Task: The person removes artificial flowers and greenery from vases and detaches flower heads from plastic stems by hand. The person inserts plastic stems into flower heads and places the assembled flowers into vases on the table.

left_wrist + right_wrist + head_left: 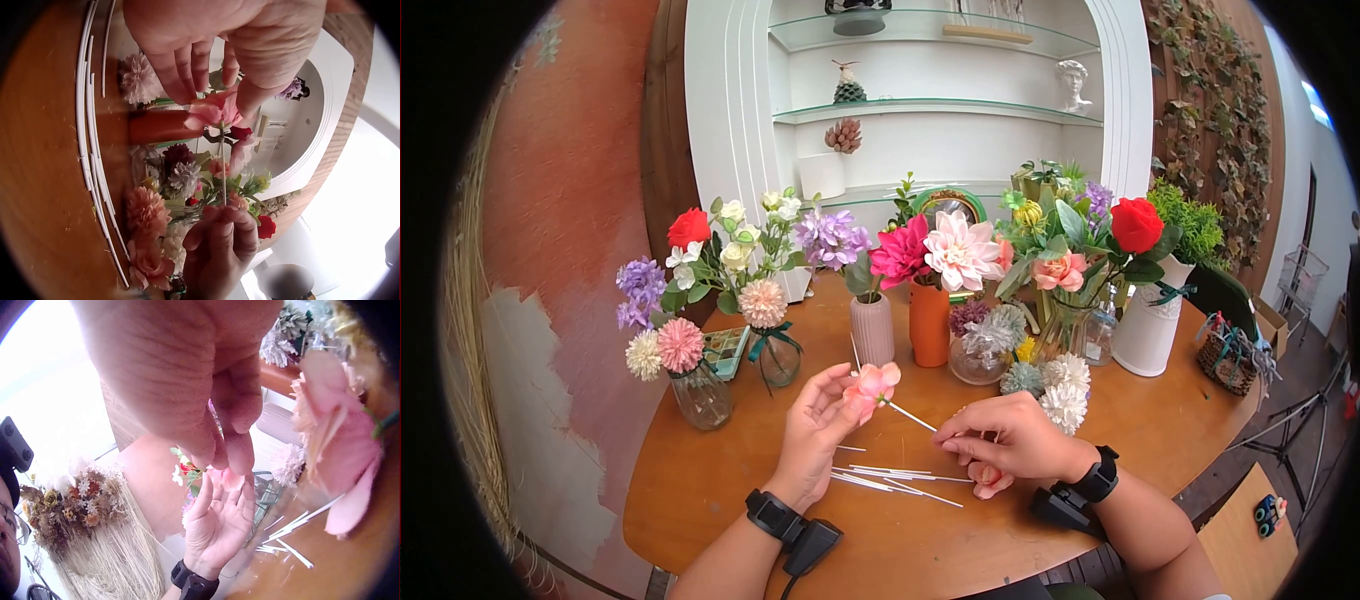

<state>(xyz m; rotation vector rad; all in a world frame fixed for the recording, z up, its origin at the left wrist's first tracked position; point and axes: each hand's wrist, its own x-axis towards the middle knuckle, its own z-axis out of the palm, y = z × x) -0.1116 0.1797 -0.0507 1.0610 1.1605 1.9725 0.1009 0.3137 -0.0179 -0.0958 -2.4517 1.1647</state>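
Over the table's near middle, my left hand (812,428) pinches a pink artificial flower head (872,388) between thumb and fingers. From the green base of that flower a thin white stick (914,417) runs toward my right hand (1022,436), whose thumb and fingertips pinch its other end. The left wrist view shows the stick (224,169) lined up with the underside of the bloom (215,111). Below the hands, several loose white sticks (890,476) lie scattered on the wood. A second pink flower head (990,480) lies under my right hand, partly covered by it.
Behind the hands stand glass vases (703,400) of artificial flowers, a ribbed pink vase (872,330), an orange vase (929,325) and a white pitcher (1147,330). White pompom flowers (1064,392) lie right of centre. A wicker basket (1226,360) sits at the table's right edge.
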